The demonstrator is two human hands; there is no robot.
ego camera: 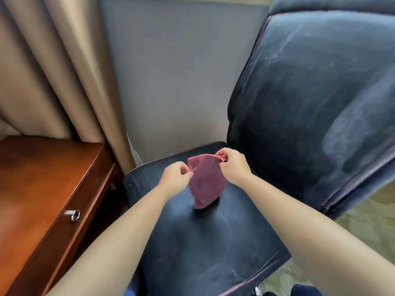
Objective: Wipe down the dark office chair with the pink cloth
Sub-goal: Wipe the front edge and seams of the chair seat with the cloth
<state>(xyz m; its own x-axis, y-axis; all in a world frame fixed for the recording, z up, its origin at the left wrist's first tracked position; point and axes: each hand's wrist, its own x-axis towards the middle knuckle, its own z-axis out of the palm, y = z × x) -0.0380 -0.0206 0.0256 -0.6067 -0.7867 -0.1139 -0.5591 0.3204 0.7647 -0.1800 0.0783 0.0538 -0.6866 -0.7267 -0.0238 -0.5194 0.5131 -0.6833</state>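
Pink cloth (206,183) hangs over dark chair seat (213,242) — left hand (175,177), right hand (232,165) each pinch top corner.

Single view from the camera on my head, angled forward and steeply down over my outstretched forearms. It sits close above the chair seat (213,242), which fills the lower centre, with the backrest (320,92) rising at right. The wide lens bends the edges: a wooden desk (38,189) at left, a curtain (53,60) behind it, probably motion-blurred.
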